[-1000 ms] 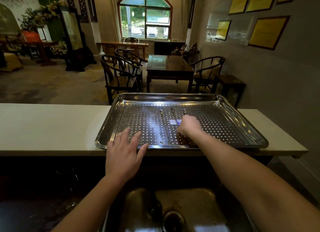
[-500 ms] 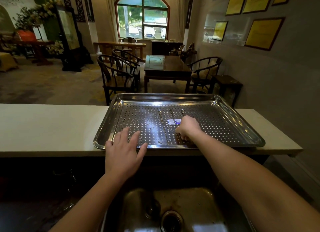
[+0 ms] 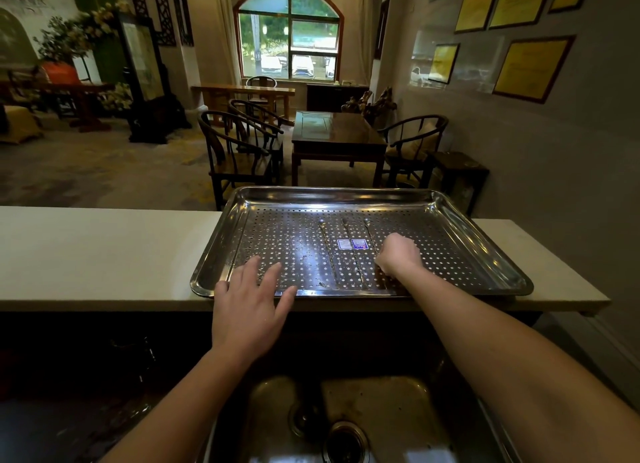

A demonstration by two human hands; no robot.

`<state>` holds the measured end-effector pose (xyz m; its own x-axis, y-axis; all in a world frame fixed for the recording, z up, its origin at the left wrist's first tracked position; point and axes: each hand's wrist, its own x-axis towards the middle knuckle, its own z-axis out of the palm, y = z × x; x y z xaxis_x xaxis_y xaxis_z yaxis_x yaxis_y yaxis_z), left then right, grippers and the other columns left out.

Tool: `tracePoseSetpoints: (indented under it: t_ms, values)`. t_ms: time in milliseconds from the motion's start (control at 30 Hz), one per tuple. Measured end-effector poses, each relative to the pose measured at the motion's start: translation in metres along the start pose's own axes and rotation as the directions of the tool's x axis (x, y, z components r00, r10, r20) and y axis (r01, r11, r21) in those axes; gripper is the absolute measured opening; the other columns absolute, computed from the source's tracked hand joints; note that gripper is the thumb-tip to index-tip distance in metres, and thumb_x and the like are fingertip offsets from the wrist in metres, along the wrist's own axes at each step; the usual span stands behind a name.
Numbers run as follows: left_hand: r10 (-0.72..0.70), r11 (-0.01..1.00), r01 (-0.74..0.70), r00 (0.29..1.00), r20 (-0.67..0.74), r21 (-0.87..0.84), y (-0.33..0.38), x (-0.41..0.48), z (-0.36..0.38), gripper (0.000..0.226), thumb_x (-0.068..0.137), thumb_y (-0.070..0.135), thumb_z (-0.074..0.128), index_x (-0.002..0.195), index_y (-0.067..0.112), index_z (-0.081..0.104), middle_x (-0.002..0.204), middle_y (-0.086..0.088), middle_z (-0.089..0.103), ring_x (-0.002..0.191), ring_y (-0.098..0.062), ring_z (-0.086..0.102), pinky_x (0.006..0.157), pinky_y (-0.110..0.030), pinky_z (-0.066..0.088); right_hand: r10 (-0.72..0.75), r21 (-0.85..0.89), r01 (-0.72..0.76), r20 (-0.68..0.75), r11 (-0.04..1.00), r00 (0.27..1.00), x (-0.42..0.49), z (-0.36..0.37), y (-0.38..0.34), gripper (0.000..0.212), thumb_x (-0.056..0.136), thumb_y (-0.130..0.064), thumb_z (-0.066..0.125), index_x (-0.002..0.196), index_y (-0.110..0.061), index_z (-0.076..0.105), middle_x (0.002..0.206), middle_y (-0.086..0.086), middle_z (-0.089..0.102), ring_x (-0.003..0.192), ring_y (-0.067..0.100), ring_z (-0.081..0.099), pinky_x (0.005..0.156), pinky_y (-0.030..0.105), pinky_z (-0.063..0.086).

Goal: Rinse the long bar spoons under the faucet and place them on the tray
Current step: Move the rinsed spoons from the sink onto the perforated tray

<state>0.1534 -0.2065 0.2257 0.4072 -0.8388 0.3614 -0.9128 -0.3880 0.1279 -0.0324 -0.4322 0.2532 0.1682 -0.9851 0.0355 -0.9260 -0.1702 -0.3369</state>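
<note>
Perforated tray [image 3: 346,193] on the desk [image 3: 104,254] holds three bar spoons [image 3: 327,251] side by side; left hand [image 3: 249,306] rests spread fingers on its near rim, right hand [image 3: 398,254] curls fingers round the rightmost spoon [image 3: 367,230].

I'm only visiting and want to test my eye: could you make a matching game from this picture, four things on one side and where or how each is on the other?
Things:
1. left hand
2. right hand
3. sink
4. sticker

Places or states:
A. blue and white, on the tray floor
B. low in front, below the counter
C. fingers spread, over the tray's near rim
D. fingers curled, on the rightmost bar spoon

Pairs: 1-C, 2-D, 3-B, 4-A.
</note>
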Motion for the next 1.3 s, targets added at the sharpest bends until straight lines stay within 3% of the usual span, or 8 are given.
tracePoseSetpoints:
  t_ms: [300, 467, 633, 733, 867, 1033, 1167, 1300]
  values:
    - [0.003, 1.0, -0.003, 1.0, 0.001, -0.007, 0.0, -0.001, -0.002, 0.064, 0.091, 0.067, 0.02, 0.143, 0.034, 0.038, 0.153, -0.003, 0.034, 0.139, -0.021, 0.032, 0.105, -0.046, 0.029, -0.011, 0.024, 0.011, 0.02, 1.0, 1.0, 0.001, 0.0, 0.003, 0.006, 0.091, -0.005, 0.065, 0.092, -0.006, 0.071, 0.083, 0.011, 0.072, 0.078, 0.025, 0.07, 0.073, 0.039, 0.061]
    - [-0.006, 1.0, 0.006, 1.0, 0.007, 0.0, 0.001, 0.0, 0.0, 0.065, 0.091, 0.067, 0.017, 0.144, 0.035, 0.036, 0.154, -0.002, 0.033, 0.14, -0.021, 0.031, 0.106, -0.046, 0.029, -0.134, 0.038, 0.139, -0.099, 0.99, 0.986, -0.004, 0.004, -0.015, 0.009, 0.089, -0.017, 0.068, 0.082, -0.011, 0.07, 0.078, 0.007, 0.071, 0.074, 0.023, 0.067, 0.072, 0.04, 0.06]
    - [-0.006, 1.0, 0.006, 1.0, 0.011, 0.007, 0.0, -0.001, -0.001, 0.066, 0.09, 0.068, 0.014, 0.144, 0.037, 0.034, 0.155, -0.001, 0.031, 0.14, -0.02, 0.03, 0.106, -0.046, 0.028, -0.263, 0.024, 0.262, 0.034, 0.965, 0.964, -0.014, 0.016, -0.061, 0.017, 0.086, -0.019, 0.071, 0.073, -0.008, 0.066, 0.071, 0.007, 0.067, 0.071, 0.023, 0.066, 0.067, 0.038, 0.059]
    - [-0.005, 1.0, 0.005, 1.0, 0.007, 0.0, -0.001, -0.001, -0.002, 0.065, 0.09, 0.068, 0.016, 0.143, 0.036, 0.035, 0.154, -0.001, 0.033, 0.139, -0.019, 0.031, 0.106, -0.045, 0.029, -0.234, -0.009, 0.236, 0.096, 0.972, 0.967, -0.016, 0.021, -0.076, 0.02, 0.084, -0.011, 0.07, 0.068, -0.011, 0.058, 0.071, 0.007, 0.063, 0.068, 0.023, 0.062, 0.059, 0.034, 0.052]
    - [-0.009, 1.0, 0.009, 1.0, 0.006, -0.007, -0.001, -0.001, -0.001, 0.064, 0.09, 0.068, 0.017, 0.143, 0.037, 0.035, 0.154, -0.001, 0.032, 0.139, -0.02, 0.03, 0.107, -0.045, 0.028, -0.171, 0.001, 0.172, 0.101, 0.985, 0.98, -0.016, 0.026, -0.081, 0.021, 0.085, 0.0, 0.062, 0.067, -0.009, 0.056, 0.077, 0.01, 0.065, 0.072, 0.025, 0.064, 0.067, 0.039, 0.059]
    - [-0.003, 1.0, 0.003, 1.0, -0.001, -0.004, -0.002, -0.002, 0.0, 0.064, 0.09, 0.068, 0.017, 0.143, 0.036, 0.036, 0.154, -0.001, 0.033, 0.139, -0.019, 0.031, 0.107, -0.045, 0.029, -0.121, 0.044, 0.118, 0.081, 0.992, 0.989, -0.017, 0.026, -0.082, 0.023, 0.084, 0.002, 0.062, 0.065, -0.008, 0.055, 0.073, 0.01, 0.064, 0.071, 0.027, 0.066, 0.06, 0.036, 0.056]
    - [0.0, 1.0, 0.0, 1.0, -0.001, 0.001, -0.001, -0.002, 0.001, 0.065, 0.09, 0.067, 0.016, 0.143, 0.035, 0.036, 0.154, -0.001, 0.032, 0.139, -0.02, 0.031, 0.107, -0.046, 0.029, -0.097, 0.085, 0.088, 0.102, 0.992, 0.99, -0.018, 0.025, -0.08, 0.019, 0.086, 0.0, 0.063, 0.069, -0.006, 0.061, 0.082, 0.013, 0.072, 0.077, 0.029, 0.072, 0.073, 0.043, 0.063]
    - [-0.001, 1.0, 0.001, 1.0, -0.006, -0.001, -0.001, -0.002, 0.002, 0.064, 0.091, 0.068, 0.017, 0.142, 0.035, 0.037, 0.153, -0.001, 0.034, 0.138, -0.02, 0.033, 0.107, -0.046, 0.029, -0.092, 0.101, 0.081, 0.105, 0.992, 0.99, -0.022, 0.024, -0.083, 0.022, 0.089, -0.001, 0.06, 0.068, -0.006, 0.059, 0.083, 0.013, 0.072, 0.077, 0.028, 0.072, 0.07, 0.039, 0.062]
